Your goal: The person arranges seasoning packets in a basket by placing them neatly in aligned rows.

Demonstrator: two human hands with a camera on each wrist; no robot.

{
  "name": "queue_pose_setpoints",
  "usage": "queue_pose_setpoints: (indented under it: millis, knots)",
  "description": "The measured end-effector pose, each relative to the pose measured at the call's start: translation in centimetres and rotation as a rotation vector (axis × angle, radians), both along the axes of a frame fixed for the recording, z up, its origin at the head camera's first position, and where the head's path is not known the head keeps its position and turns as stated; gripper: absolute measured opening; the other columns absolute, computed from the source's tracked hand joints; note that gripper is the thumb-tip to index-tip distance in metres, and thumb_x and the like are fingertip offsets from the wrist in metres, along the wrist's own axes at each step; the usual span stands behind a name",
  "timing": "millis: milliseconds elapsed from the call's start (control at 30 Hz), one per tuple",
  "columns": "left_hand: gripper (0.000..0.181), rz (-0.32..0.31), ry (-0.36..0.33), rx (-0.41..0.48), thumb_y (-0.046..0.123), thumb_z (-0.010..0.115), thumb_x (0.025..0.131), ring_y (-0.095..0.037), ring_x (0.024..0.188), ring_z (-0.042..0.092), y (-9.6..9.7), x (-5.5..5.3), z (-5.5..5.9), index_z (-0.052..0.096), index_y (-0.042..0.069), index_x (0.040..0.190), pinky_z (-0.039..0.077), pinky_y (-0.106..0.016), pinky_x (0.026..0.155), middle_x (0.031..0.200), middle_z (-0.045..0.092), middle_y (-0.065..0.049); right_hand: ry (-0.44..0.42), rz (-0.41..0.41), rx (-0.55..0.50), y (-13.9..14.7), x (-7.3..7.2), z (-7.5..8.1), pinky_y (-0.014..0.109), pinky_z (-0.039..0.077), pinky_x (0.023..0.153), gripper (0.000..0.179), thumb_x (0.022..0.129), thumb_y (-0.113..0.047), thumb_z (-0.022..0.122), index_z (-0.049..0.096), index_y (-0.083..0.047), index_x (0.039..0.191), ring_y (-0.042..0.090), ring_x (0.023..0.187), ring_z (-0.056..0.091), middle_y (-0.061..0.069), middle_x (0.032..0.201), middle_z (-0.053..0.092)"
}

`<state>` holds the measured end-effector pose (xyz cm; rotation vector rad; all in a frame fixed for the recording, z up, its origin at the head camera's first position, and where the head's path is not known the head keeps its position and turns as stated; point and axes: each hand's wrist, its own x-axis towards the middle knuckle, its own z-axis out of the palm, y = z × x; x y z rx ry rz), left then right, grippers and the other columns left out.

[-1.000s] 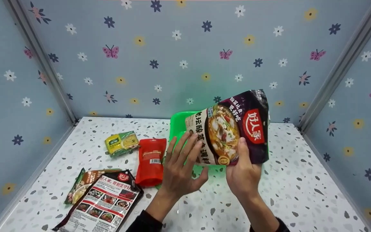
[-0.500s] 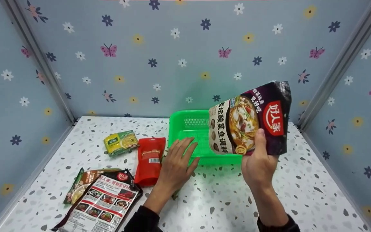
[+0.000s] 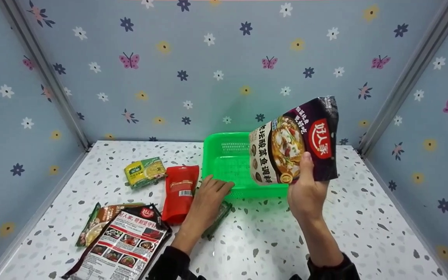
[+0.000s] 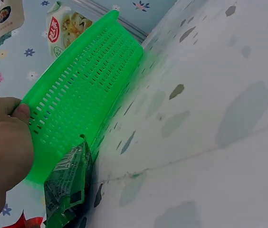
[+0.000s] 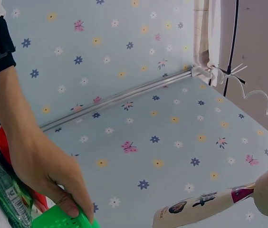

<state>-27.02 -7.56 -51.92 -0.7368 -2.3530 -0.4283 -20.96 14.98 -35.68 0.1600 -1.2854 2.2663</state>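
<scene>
My right hand [image 3: 308,196] holds up a dark purple and cream seasoning pouch [image 3: 286,144], thumb on its printed front. The pouch is tilted above the right part of a green plastic basket [image 3: 231,167] and hides that part. At the basket's front left corner, my left hand [image 3: 208,198] grips the rim. In the left wrist view the left thumb presses the outside of the perforated basket wall [image 4: 84,78]. Beneath that hand a dark green packet [image 3: 221,217] lies in front of the basket, partly covered by the wrist.
A red pouch [image 3: 179,194] lies left of the basket, with a yellow-green packet [image 3: 145,172] beyond it. Nearer, a black and white pouch [image 3: 125,241] overlaps a brown-green packet [image 3: 95,225]. Past the basket rim, a white packet [image 4: 67,28] shows in the left wrist view.
My left hand has come down from beside the seasoning pouch and taken hold of the basket rim. My right hand raised the pouch up and right, then shifted slightly back left.
</scene>
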Motion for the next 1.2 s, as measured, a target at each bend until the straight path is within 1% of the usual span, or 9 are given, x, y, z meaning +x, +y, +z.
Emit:
queue_pose_setpoints:
  millis: [67,200,267,433,633,800,900,1000,1200]
  knots:
    - [0.043,-0.004,-0.030,0.013,0.002,0.087,0.096,-0.025,0.109,0.073,0.1,0.0,0.1,0.077,0.015,0.136,0.059,-0.044,0.112,0.120,0.085,-0.004,-0.025,-0.010,0.037,0.3,-0.4,-0.1,0.037,0.059,0.117,0.046,0.120,-0.013,0.045,0.042,-0.013,0.166,0.024,0.138,0.062,0.009,0.148,0.061]
    - [0.039,-0.006,-0.072,0.027,0.003,0.084,0.099,-0.023,0.101,0.068,0.2,0.0,0.2,0.078,0.016,0.135,0.056,-0.037,0.095,0.117,0.086,-0.002,-0.065,-0.024,0.133,1.1,-1.5,-0.1,0.041,0.041,0.135,0.050,0.121,-0.013,0.043,0.036,-0.013,0.170,0.024,0.153,0.049,0.009,0.159,0.052]
    - [0.037,-0.008,-0.080,0.040,0.004,0.083,0.100,-0.022,0.100,0.067,0.1,-0.1,0.1,0.079,0.016,0.134,0.055,-0.037,0.094,0.117,0.086,-0.002,-0.078,-0.025,0.177,1.6,-2.2,0.1,0.043,0.035,0.140,0.052,0.121,-0.014,0.042,0.033,-0.013,0.172,0.025,0.157,0.046,0.010,0.163,0.049]
    - [0.034,-0.005,-0.086,0.059,0.006,0.083,0.101,-0.023,0.099,0.067,0.0,-0.2,0.3,0.080,0.016,0.133,0.054,-0.038,0.095,0.116,0.087,-0.001,-0.157,-0.034,0.305,2.6,-4.5,0.6,0.046,0.037,0.140,0.055,0.122,-0.020,0.042,0.029,-0.014,0.175,0.028,0.161,0.047,0.015,0.170,0.048]
    - [0.032,-0.016,-0.079,0.072,0.008,0.083,0.101,-0.023,0.097,0.068,-0.1,-0.3,0.4,0.080,0.016,0.132,0.054,-0.038,0.095,0.114,0.087,-0.002,-0.233,-0.017,0.425,3.6,-7.4,0.6,0.046,0.022,0.147,0.062,0.122,-0.020,0.044,0.021,-0.012,0.179,0.030,0.173,0.032,0.018,0.182,0.034]
    - [0.030,-0.031,-0.072,0.079,0.010,0.081,0.103,-0.024,0.095,0.069,-0.1,-0.3,0.3,0.080,0.016,0.132,0.054,-0.039,0.096,0.113,0.087,-0.003,-0.317,-0.014,0.510,4.0,-9.5,-0.1,0.044,0.025,0.146,0.070,0.122,-0.024,0.044,0.009,-0.014,0.181,0.033,0.172,0.033,0.022,0.184,0.025]
    - [0.031,-0.029,-0.081,0.082,0.012,0.080,0.103,-0.023,0.096,0.068,-0.1,-0.2,0.3,0.079,0.017,0.134,0.054,-0.038,0.095,0.113,0.087,-0.002,-0.364,-0.027,0.547,4.2,-10.6,-0.6,0.043,0.028,0.145,0.070,0.122,-0.025,0.044,0.009,-0.012,0.181,0.034,0.171,0.036,0.023,0.183,0.027]
    - [0.032,-0.024,-0.091,0.083,0.012,0.081,0.103,-0.023,0.096,0.067,0.0,-0.2,0.2,0.079,0.017,0.135,0.053,-0.038,0.095,0.115,0.087,-0.002,-0.416,-0.023,0.588,4.5,-11.5,-1.2,0.043,0.026,0.145,0.068,0.123,-0.028,0.042,0.011,-0.010,0.181,0.033,0.173,0.033,0.022,0.184,0.029]
    - [0.033,-0.011,-0.104,0.077,0.013,0.080,0.104,-0.023,0.098,0.066,0.0,-0.1,0.4,0.079,0.018,0.136,0.053,-0.038,0.096,0.116,0.087,-0.002,-0.502,-0.071,0.724,5.2,-13.0,-2.9,0.049,0.025,0.146,0.066,0.123,-0.031,0.038,0.015,-0.005,0.180,0.039,0.173,0.031,0.025,0.184,0.031]
